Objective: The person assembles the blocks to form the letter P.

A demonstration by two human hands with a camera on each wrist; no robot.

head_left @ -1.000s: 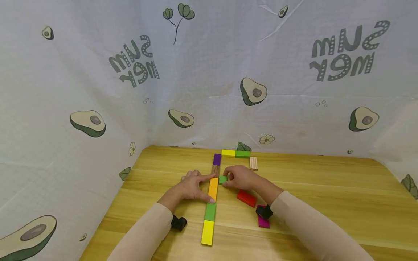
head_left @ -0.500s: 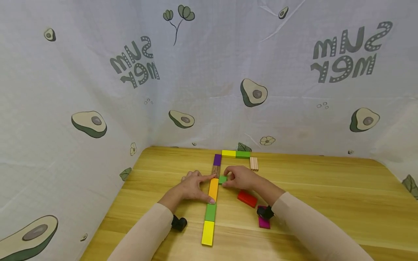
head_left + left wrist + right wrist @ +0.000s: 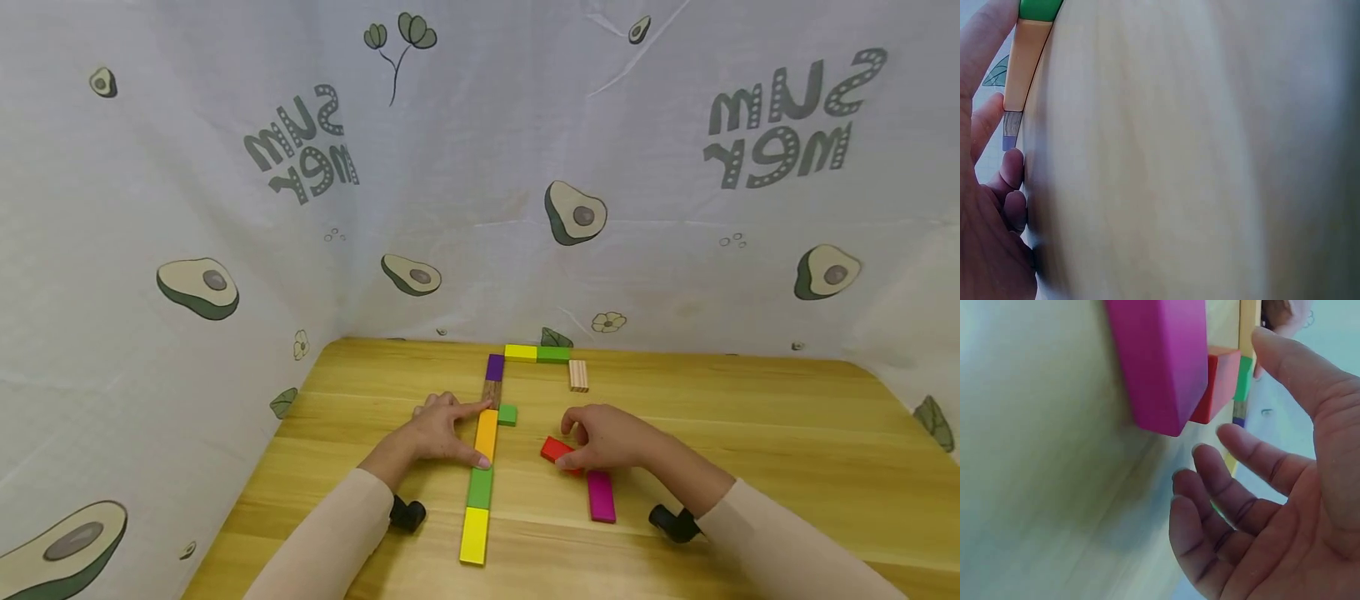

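My left hand (image 3: 440, 433) rests beside a row of blocks. Its extended index finger and thumb touch the row near the two ends of the orange block (image 3: 487, 435). A small green block (image 3: 507, 415) lies against the row's right side. Over the red block (image 3: 553, 448) is my right hand (image 3: 611, 437), thumb and fingers spread apart. The right wrist view shows a gap between those fingers and the red block (image 3: 1222, 381), and the magenta block (image 3: 1160, 362) lies nearer the camera. Part of the red block is hidden by the thumb in the head view.
Along the row lie purple (image 3: 495, 367), brown (image 3: 491, 392), green (image 3: 480, 488) and yellow (image 3: 474, 537) blocks. At the back are a yellow block (image 3: 521, 352), a green block (image 3: 553, 354) and a striped wooden block (image 3: 578, 376). A printed curtain (image 3: 480, 167) hangs behind the wooden table (image 3: 750, 433).
My right hand has let go of the small green block, which stays beside the row. It has moved right and nearer, over the red block, uncovering the magenta block. The left hand keeps its place.
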